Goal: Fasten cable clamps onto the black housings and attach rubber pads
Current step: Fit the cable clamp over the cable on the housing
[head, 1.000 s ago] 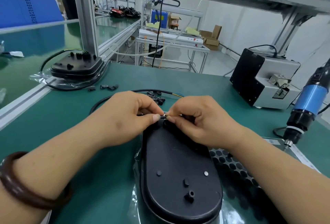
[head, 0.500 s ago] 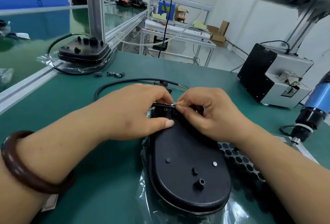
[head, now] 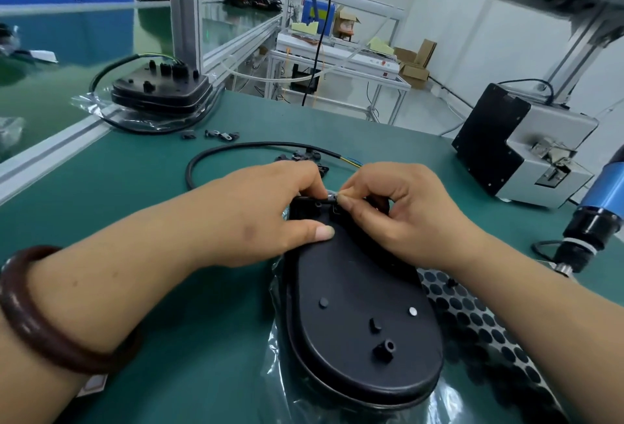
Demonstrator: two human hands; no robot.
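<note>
The black housing [head: 354,322] lies at 6 o'clock on the desk [head: 169,322]. My left grip [head: 270,210] curls over the cable [head: 236,147] at its 12 o'clock edge, and my right grip [head: 398,214] pinches the cable clamp [head: 333,198] there. I judge a slipped pinch could drop the clamp or let the cable spring free.

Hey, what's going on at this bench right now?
A person is working on a black housing on the green bench. The left hand holds the cable against the housing's far end, thumb pressed on its top, while the right hand pinches a small part at the same spot, probably a clamp. Spare clamps lie farther back, the pad sheet sits under the right forearm, and the screwdriver hangs untouched at the right.
</note>
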